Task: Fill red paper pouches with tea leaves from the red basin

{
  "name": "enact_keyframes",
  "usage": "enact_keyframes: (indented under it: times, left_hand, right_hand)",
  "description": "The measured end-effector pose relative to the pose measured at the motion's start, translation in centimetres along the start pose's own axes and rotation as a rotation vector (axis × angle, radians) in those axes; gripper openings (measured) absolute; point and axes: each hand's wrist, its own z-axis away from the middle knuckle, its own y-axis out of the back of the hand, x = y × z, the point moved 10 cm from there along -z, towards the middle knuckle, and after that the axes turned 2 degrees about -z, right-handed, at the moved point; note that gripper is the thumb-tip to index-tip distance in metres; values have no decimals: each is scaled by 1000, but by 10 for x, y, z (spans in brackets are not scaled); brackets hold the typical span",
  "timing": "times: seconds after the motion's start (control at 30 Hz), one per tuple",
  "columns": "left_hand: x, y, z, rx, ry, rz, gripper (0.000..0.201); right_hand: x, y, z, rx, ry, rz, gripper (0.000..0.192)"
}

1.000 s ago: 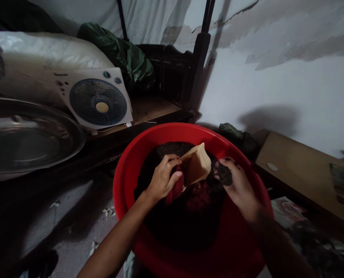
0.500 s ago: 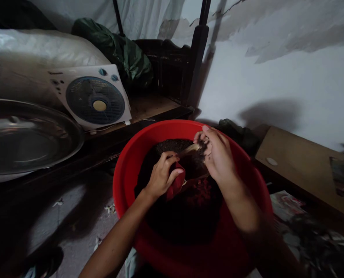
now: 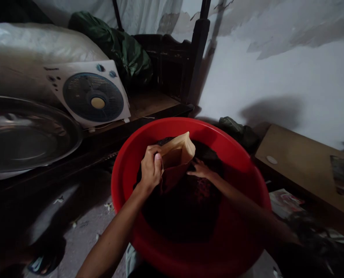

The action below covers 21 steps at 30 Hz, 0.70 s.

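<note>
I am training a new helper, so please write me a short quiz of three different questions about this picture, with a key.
1. True or false: the left hand holds the open paper bag above the red basin.
2. What does the right hand touch?
A. the fan
B. the dark loose stuff in the basin
C. the metal tray
3. Fill in: the white fan stands to the ____ of the basin in the picture.

Key: 1 true. 2 B, the dark loose stuff. 3 upper left.
</note>
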Motion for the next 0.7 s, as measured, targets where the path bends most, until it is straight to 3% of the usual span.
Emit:
enact_keyframes:
  times: [0.13,0.27,0.43,0.57,0.63,0.7]
  left_hand:
    - [-1,6,2,50,-10,1,21]
    - [6,11,3,89,-51,-8,22]
    - [15,10,4,84,-100,-15,21]
    - [16,9,3,80,-106,-15,21]
    - [16,9,2,78,-101,-15,22]
    - [15,8,2,69,-92,-10,23]
  right_hand:
    - [2,-73,-1,-215,13,118,106]
    - [4,-110,31,-410,144,179,100]
    - [-10,-130,104,-675,362,179,99]
    - [-7,-136,142,-847,234,151,102]
    - [-8,-127,144,-787,196,128,93]
    - [-10,-110,138,-641,200,91,74]
